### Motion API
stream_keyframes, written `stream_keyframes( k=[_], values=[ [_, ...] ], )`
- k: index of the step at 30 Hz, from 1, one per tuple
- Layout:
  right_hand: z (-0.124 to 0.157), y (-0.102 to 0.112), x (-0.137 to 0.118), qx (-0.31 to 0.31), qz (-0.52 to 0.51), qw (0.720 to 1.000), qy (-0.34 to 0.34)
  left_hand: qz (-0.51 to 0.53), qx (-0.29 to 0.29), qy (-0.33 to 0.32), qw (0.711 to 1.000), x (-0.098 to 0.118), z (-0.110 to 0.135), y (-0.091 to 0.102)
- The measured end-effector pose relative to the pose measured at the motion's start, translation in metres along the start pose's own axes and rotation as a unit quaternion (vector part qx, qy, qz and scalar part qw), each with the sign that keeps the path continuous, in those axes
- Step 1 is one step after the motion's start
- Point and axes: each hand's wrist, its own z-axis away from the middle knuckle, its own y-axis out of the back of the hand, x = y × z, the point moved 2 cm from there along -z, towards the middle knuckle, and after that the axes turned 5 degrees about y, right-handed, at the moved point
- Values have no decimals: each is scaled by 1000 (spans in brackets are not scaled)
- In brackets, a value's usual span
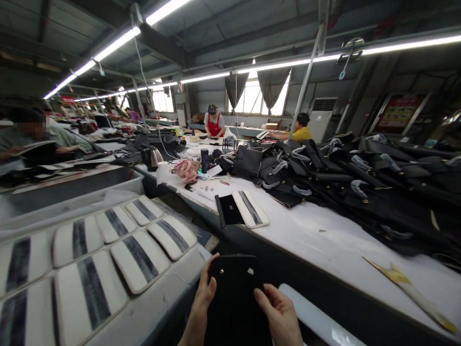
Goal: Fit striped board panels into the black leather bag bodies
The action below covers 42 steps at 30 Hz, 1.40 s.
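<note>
Low in the middle of the view I hold a flat black leather piece (235,293) with rounded top corners and a small metal stud. My left hand (201,300) grips its left edge, thumb on the front. My right hand (279,315) grips its right edge, thumb pressed on the face. Both hands are closed on the piece. A white rounded panel (317,319) lies just under my right hand.
Several white pads with dark stripes (140,259) lie in rows on the left surface. A striped pad and black piece (241,209) rest on the white table (324,240). A heap of black bags (360,182) fills the right. Other workers sit at the left and far back.
</note>
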Motion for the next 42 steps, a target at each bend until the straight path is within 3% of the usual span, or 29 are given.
stream_keyframes(
  k=[5,9,11,15,19,22,26,29,34,42],
  values=[
    [-4,9,1,-37,73,997,4,69,-73,58,993,7,4,4],
    [-16,6,-12,-23,232,970,62,96,-173,96,976,20,0,11],
    [-26,-1,-23,-38,329,934,134,85,-194,90,973,22,-5,12],
    [-35,-21,-36,-95,477,831,271,72,-197,84,974,24,-9,12],
    [-23,-36,-38,-89,488,784,374,15,-218,97,971,28,-17,13],
    [-13,-43,-41,-112,479,775,395,3,-268,123,956,32,-32,14],
    [-14,-46,-50,-159,493,800,303,-19,-366,138,920,42,-55,9],
    [-17,-49,-56,-167,517,801,252,-62,-428,147,890,51,-64,1],
    [-9,-53,-52,-180,521,763,337,-96,-455,124,877,53,-65,-2],
    [13,-42,-36,-172,473,724,472,-83,-409,154,896,23,-49,1]
  ],
)
